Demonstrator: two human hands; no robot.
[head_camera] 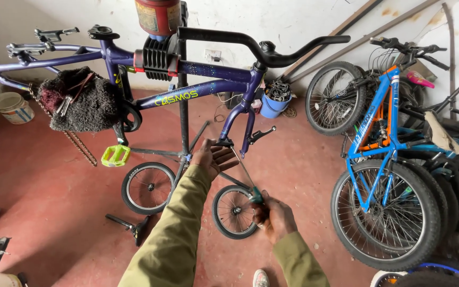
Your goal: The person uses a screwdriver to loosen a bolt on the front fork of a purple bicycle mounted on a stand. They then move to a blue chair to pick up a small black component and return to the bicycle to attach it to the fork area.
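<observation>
Slippage looks the likeliest trouble: the right hand (273, 215) grips the green-handled screwdriver (245, 178) with its tip up at the purple bike's fork end (224, 142), just beside the spread-fingered left hand (212, 158), which a skidding tip could jab.

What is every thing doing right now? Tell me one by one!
Left hand: open, fingers at the fork end.
Right hand: gripping the screwdriver, tip up at the fork.
Purple bike frame: clamped in a stand, no wheels on.
Two small wheels: off the bike, down by the stand.
Chain: hanging loose.
Blue bike: standing, wheels on.
</observation>
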